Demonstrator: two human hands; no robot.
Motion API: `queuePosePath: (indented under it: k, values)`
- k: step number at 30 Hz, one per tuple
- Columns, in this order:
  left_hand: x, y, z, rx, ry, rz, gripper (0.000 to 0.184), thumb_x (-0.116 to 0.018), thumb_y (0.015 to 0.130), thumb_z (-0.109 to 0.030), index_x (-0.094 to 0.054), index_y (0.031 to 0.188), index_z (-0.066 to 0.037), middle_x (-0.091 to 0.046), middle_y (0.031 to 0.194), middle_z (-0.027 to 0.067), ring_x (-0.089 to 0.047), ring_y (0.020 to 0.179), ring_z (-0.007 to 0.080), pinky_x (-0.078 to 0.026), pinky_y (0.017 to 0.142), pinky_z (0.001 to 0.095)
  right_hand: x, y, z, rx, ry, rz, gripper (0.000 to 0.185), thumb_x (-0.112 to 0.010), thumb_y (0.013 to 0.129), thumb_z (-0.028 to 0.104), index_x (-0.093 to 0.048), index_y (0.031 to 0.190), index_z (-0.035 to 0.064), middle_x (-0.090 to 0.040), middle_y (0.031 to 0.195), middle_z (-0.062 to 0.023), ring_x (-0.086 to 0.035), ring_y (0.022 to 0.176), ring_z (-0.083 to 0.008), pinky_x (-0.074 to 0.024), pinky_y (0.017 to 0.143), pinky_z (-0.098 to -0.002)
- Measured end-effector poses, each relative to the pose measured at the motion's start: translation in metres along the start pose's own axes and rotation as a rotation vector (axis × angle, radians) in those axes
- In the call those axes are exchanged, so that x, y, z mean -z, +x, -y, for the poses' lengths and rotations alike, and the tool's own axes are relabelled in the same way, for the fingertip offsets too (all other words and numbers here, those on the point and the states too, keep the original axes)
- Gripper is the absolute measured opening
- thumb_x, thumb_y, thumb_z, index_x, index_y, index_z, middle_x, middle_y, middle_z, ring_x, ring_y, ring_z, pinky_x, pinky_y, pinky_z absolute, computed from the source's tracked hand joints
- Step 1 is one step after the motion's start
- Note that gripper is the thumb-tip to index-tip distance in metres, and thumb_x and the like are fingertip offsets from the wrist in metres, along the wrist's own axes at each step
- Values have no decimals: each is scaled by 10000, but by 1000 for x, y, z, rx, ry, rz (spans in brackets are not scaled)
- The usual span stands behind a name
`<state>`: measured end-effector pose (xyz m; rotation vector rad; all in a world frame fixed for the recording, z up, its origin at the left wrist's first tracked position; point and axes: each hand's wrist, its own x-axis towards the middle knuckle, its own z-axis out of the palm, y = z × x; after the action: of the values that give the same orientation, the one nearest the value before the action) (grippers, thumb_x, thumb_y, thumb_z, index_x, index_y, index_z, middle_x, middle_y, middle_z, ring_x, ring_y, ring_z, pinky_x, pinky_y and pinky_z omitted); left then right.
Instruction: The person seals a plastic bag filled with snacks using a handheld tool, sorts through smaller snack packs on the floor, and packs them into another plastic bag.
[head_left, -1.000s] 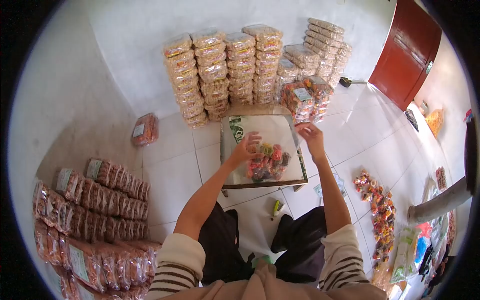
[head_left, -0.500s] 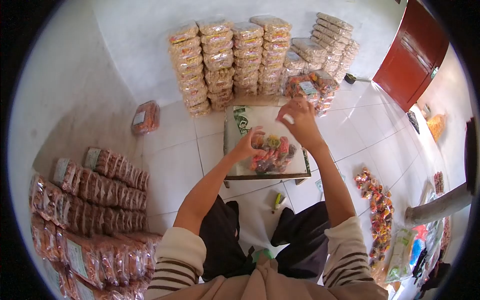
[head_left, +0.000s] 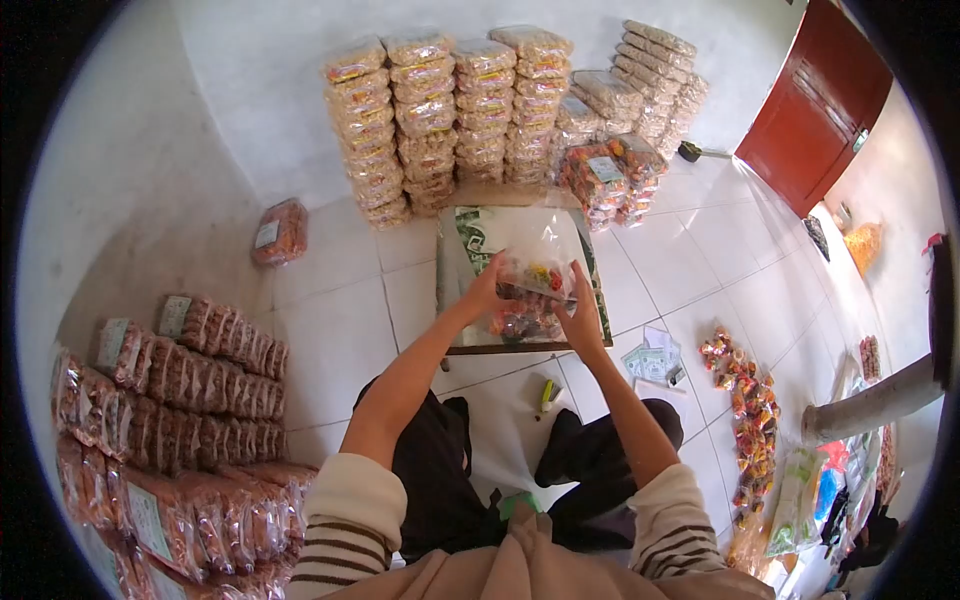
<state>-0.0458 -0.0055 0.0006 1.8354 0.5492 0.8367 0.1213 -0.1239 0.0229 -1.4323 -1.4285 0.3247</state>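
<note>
"Packets [head_left: 175, 410] of brown goods, wrapped in clear film, stand in rows on the floor left of the low table [head_left: 453, 298]. And beyond them?"

"A single reddish-brown pack [head_left: 283, 232], white label showing, lies apart on the floor, farther off to the table's left. Tall stacks [head_left: 425, 120] of bagged pale goods rise behind the table, near the wall."

"What are the person's hands doing?"

"The left hand [head_left: 487, 288] grips the left side of a clear bag [head_left: 533, 325] on the table, fingers curved against the film. The bag, part-filled with small colorful pieces (red, yellow and dark ones show through), sits toward the table's near edge. On the floor in front of the table lies a small green object [head_left: 547, 396]."

"And the right hand [head_left: 580, 318]?"

"It grasps the bag's opposite side; how firmly either hand presses cannot be told."

"To the right of that?"

"Bagged orange goods [head_left: 605, 182] stand behind the table's right corner. Papers [head_left: 653, 355] lie on tiles right of the table, with a line of small bundles [head_left: 752, 430] farther right. A red door [head_left: 818, 105] stands well beyond the table's far right corner."
</note>
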Motion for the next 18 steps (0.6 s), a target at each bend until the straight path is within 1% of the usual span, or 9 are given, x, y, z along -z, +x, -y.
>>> queuePosePath:
  k: [1, 3, 5, 6, 8, 11, 12, 14, 18]
  values:
    - [-1, -1, -4, 16, -20, 23, 1039, -813, 546, -351, -197, 1335, -73, -411, 1230, 111, -439, 1095, 235, -356, 926, 363, 2, 4, -7, 4, 5, 0, 690, -624, 700, 17, -302, 1309, 58, -349, 1321, -138, -315, 1227, -304, -270, 1011, -368]
    - [-2, 0, -1, 40, -37, 46, 1043, -813, 545, -349, -194, 1336, -67, -410, 1226, 113, -440, 1089, 235, -359, 919, 363, 8, 13, -12, 282, -280, 169, 716, -668, 616, -3, -362, 1261, 50, -400, 1257, -135, -352, 1176, -324, -289, 997, -368]
    - [-3, 0, 13, -176, 111, -37, 1021, -774, 589, -396, -176, 1345, -59, -385, 1194, 133, -405, 1095, 248, -335, 928, 367, 14, 18, -8, 300, -329, 186, 670, -683, 608, 17, -415, 1221, 50, -425, 1237, -113, -359, 1162, -316, -297, 993, -375]
    - [-2, -1, 12, -173, 117, -38, 1021, -774, 589, -396, -176, 1345, -59, -385, 1194, 133, -405, 1095, 248, -335, 928, 367, 20, 21, -2, 285, -331, 242, 631, -670, 640, 31, -421, 1220, 52, -429, 1236, -110, -358, 1159, -306, -303, 985, -374]
    - [-1, -6, 12, -174, 707, -172, 997, -714, 633, -476, -166, 1351, -53, -349, 1135, 145, -365, 1074, 259, -306, 941, 368, 20, 22, 1, 300, -304, 260, 570, -643, 683, 34, -432, 1212, 52, -457, 1199, -113, -380, 1119, -299, -327, 958, -375]
    - [-1, -9, 3, -158, 503, -196, 927, -652, 701, -470, -156, 1355, -39, -352, 1078, 147, -378, 975, 258, -326, 891, 360, 20, 26, 11, 282, -249, 276, 568, -631, 671, 10, -436, 1203, 51, -470, 1180, -120, -390, 1109, -301, -335, 948, -365]
    - [-3, -12, 1, -147, 505, -189, 927, -652, 701, -470, -156, 1355, -39, -352, 1078, 147, -378, 975, 258, -326, 891, 360, 20, 28, 11, 353, -258, 262, 508, -589, 671, -21, -454, 1157, 33, -489, 1138, -127, -416, 1068, -325, -360, 919, -383]
    - [-6, -11, -4, -181, 325, -210, 869, -671, 695, -438, -220, 1311, -22, -356, 1069, 147, -380, 984, 267, -320, 893, 369, 22, 30, 9, 314, -242, 274, 501, -575, 671, -28, -457, 1154, 35, -496, 1128, -127, -427, 1059, -319, -371, 908, -380]
    - [-14, -12, 4, -280, 294, -265, 754, -674, 705, -379, -285, 1236, -11, -361, 1086, 153, -379, 1010, 288, -314, 912, 380, 26, 29, 15, 268, -195, 287, 479, -564, 671, -37, -487, 1133, 67, -504, 1121, -115, -446, 1039, -302, -393, 887, -368]
